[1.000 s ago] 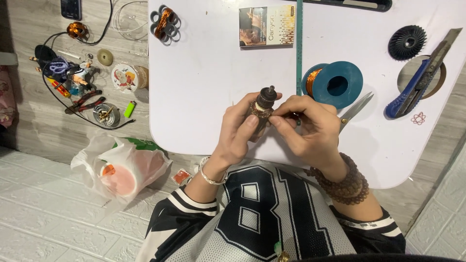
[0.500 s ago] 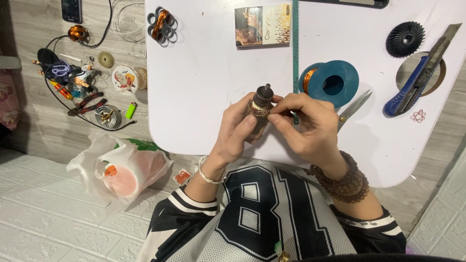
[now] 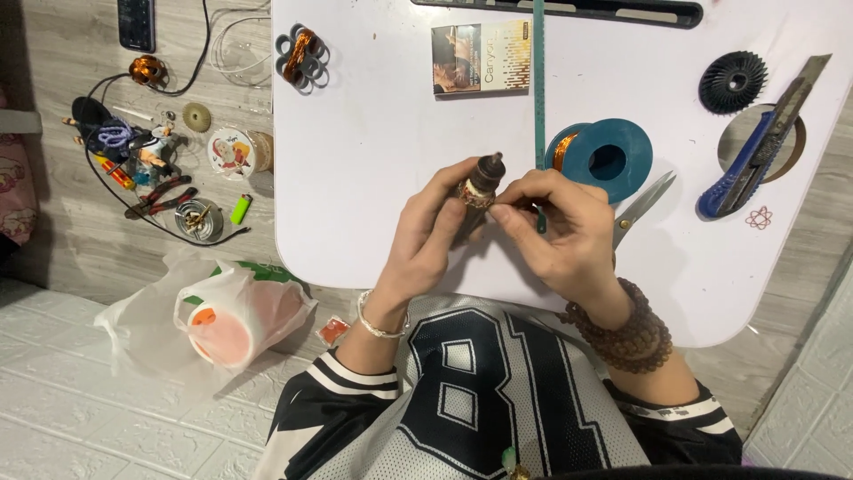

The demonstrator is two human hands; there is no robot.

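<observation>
Head view, looking down on a white table (image 3: 373,169).

Left hand (image 3: 426,236): fingers curled closed around a small motor rotor (image 3: 481,182), a dark cylindrical part with a copper-coloured winding band near its top end. The rotor is held just above the table surface, roughly centre, tilted with its dark cap pointing away from the person.

Right hand (image 3: 560,236): thumb and forefinger pinched together right against the winding band of the rotor (what sits between the fingertips is too fine to make out). A beaded bracelet is on the right wrist, a thin bangle on the left.

Just beyond the right hand: blue spool (image 3: 604,156) of copper wire, lying flat, and scissors (image 3: 641,206) beside it, partly hidden by the hand. A green ruler (image 3: 538,89) runs from the far edge toward the hands.

Further off on the table: small printed box (image 3: 481,58), a wound copper coil (image 3: 302,55) on its core, black fan wheel (image 3: 733,82), blue utility knife (image 3: 755,147).

Floor, left: plastic bag (image 3: 213,320), pliers (image 3: 160,196), assorted small parts.
</observation>
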